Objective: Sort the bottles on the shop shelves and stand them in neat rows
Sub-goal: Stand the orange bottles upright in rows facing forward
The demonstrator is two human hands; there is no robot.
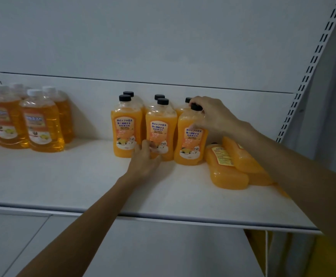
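Several black-capped orange bottles stand in two rows on the white shelf (83, 176). My right hand (213, 116) grips the front right bottle (189, 144) at its neck and shoulder, over the cap. My left hand (146, 158) touches the base of the front middle bottle (160, 128), fingers curled against it. The front left bottle (125, 128) stands free beside it. To the right, a few more orange bottles (229, 166) lie flat in a pile, partly hidden by my right forearm.
A group of white-capped amber bottles (41, 124) stands at the shelf's far left. Bare shelf lies between the two groups and along the front edge. A slotted upright (311, 66) bounds the shelf on the right. A yellow object (323, 256) shows below.
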